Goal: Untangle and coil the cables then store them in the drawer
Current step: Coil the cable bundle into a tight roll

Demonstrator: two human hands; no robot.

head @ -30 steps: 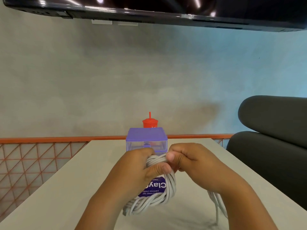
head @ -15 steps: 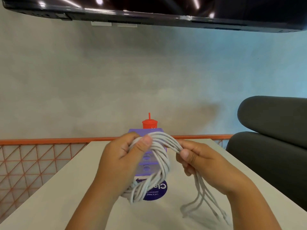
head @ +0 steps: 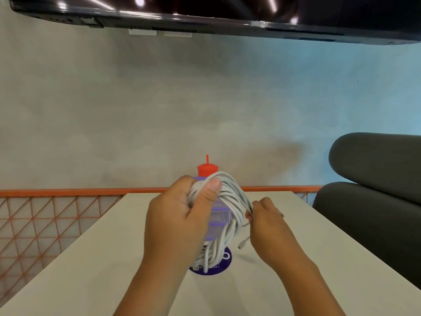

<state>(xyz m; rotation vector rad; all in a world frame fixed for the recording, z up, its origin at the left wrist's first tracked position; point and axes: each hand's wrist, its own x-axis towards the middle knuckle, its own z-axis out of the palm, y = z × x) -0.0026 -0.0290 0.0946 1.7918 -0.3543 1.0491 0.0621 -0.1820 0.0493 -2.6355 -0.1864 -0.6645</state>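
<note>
A bundle of white cables (head: 227, 215) is wound into a thick coil and held up above the table. My left hand (head: 180, 215) grips the coil's upper left side, thumb pressed over the strands. My right hand (head: 264, 215) pinches the strands at the coil's right edge. One short cable end with a plug (head: 242, 244) sticks out below my right hand. Behind the coil stands a small purple drawer box (head: 219, 216), mostly hidden by the cables and my left hand.
A round purple sticker (head: 224, 264) lies on the white table (head: 91, 270) under the coil. A red cup with a straw (head: 206, 169) stands behind the box. Orange mesh railing (head: 45, 224) runs along the left; a dark sofa (head: 376, 201) is at the right.
The loose strands that hung from my right hand have been wound onto the coil. My right hand moved in to the coil's right edge; only a short end now hangs free.
</note>
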